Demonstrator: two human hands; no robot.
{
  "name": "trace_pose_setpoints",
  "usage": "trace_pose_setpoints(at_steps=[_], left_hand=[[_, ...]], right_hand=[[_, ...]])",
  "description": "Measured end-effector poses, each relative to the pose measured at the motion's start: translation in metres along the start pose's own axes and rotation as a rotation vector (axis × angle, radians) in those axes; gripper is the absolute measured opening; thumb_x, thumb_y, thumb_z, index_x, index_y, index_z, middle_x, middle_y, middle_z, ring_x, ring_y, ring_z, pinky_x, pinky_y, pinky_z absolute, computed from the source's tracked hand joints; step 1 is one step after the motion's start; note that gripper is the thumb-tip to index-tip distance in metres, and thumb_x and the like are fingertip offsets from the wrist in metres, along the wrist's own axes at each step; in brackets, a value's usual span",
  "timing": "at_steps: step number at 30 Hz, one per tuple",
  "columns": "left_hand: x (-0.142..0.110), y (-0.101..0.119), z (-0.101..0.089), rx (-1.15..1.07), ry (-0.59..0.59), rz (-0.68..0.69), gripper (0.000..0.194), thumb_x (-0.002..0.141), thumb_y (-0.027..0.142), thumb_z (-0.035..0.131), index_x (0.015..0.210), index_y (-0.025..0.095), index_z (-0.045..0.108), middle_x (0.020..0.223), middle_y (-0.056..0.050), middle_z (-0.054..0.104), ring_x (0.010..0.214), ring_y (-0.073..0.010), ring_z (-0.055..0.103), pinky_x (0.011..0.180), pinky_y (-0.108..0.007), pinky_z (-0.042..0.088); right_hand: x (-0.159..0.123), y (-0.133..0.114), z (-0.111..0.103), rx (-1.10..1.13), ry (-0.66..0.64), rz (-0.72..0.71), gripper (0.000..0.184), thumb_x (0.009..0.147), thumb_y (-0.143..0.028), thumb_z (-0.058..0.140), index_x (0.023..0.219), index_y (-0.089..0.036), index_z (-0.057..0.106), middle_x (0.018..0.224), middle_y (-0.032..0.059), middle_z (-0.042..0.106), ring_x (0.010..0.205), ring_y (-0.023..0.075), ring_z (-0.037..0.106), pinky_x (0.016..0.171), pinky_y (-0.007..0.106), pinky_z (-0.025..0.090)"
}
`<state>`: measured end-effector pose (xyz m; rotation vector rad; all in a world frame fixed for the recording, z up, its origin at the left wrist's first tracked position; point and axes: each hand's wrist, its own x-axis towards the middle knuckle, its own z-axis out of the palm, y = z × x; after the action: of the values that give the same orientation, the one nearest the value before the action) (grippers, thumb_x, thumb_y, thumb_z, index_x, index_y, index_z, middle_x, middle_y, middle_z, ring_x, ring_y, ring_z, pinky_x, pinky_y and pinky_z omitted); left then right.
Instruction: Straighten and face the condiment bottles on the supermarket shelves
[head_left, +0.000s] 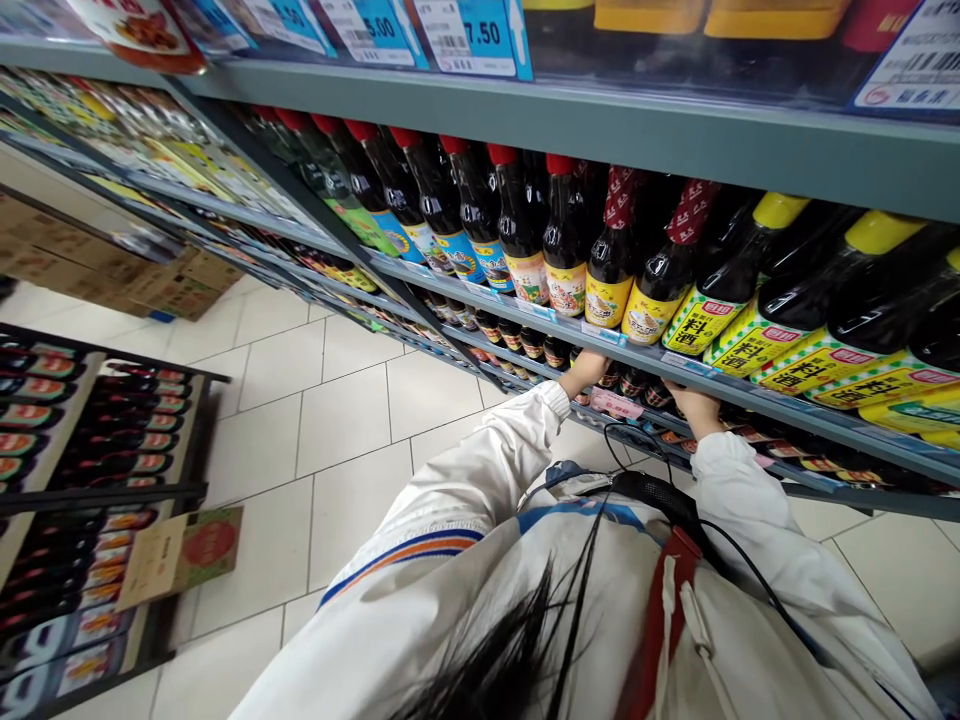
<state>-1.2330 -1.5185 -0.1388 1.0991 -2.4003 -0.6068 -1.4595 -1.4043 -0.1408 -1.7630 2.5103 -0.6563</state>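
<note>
Both arms, in white sleeves, stretch forward to a grey shelf. My left hand (586, 372) reaches in under the shelf edge, close to small dark bottles (631, 382) on the level below; its fingers are hidden. To the right, my right hand (696, 408) also goes in beneath the edge, fingers out of sight. Whether either hand holds anything cannot be seen. Between them a pink price label (616, 403) hangs on the lower shelf. Above the hands stand dark sauce bottles with yellow labels (646, 308) and cooking wine bottles with yellow caps (705, 315).
The upper shelf edge (525, 110) carries price tags (469, 35). Red-capped bottles (457, 215) line the shelf leftward. A separate rack of bottles (127, 430) stands at left on the tiled floor (352, 400), with cardboard boxes (97, 260) behind. A dark cable (742, 565) crosses my jacket.
</note>
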Motion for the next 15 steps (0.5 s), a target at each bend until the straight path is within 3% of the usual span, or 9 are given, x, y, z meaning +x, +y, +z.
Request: trace_pose_setpoints(at_steps=[5, 9, 13, 15], left_hand=[[0.006, 0.005, -0.005, -0.029, -0.035, -0.003, 0.037, 0.097, 0.025, 0.049, 0.13, 0.015, 0.063, 0.132, -0.014, 0.067, 0.133, -0.0271, 0.055, 0.122, -0.043, 0.036], [0.004, 0.006, -0.006, -0.045, -0.049, -0.015, 0.032, 0.098, 0.024, 0.049, 0.124, 0.015, 0.065, 0.127, -0.013, 0.07, 0.128, -0.0261, 0.059, 0.117, -0.041, 0.042], [-0.022, -0.003, -0.023, -0.064, -0.056, 0.002, 0.032, 0.099, 0.025, 0.049, 0.121, 0.009, 0.065, 0.128, -0.019, 0.068, 0.125, -0.0285, 0.062, 0.114, -0.043, 0.045], [-0.044, -0.013, -0.04, -0.089, -0.065, 0.037, 0.032, 0.099, 0.024, 0.05, 0.123, 0.01, 0.064, 0.13, -0.017, 0.067, 0.124, -0.0257, 0.063, 0.112, -0.039, 0.047]], right_hand=[[-0.003, -0.002, 0.002, 0.039, 0.007, 0.026, 0.065, 0.085, -0.054, 0.065, 0.136, -0.014, 0.06, 0.13, 0.0181, 0.061, 0.127, 0.0382, 0.052, 0.118, 0.056, 0.031], [-0.004, -0.007, 0.002, 0.098, 0.022, 0.078, 0.066, 0.086, -0.052, 0.065, 0.134, -0.007, 0.059, 0.13, 0.024, 0.06, 0.128, 0.0412, 0.051, 0.117, 0.058, 0.031], [-0.011, -0.014, -0.002, 0.212, 0.047, 0.118, 0.065, 0.091, -0.056, 0.06, 0.134, -0.007, 0.057, 0.127, 0.0248, 0.061, 0.124, 0.0404, 0.054, 0.113, 0.057, 0.038], [-0.022, -0.02, -0.004, 0.291, 0.046, 0.11, 0.067, 0.093, -0.057, 0.056, 0.137, -0.006, 0.053, 0.125, 0.0255, 0.061, 0.121, 0.04, 0.057, 0.106, 0.055, 0.045]])
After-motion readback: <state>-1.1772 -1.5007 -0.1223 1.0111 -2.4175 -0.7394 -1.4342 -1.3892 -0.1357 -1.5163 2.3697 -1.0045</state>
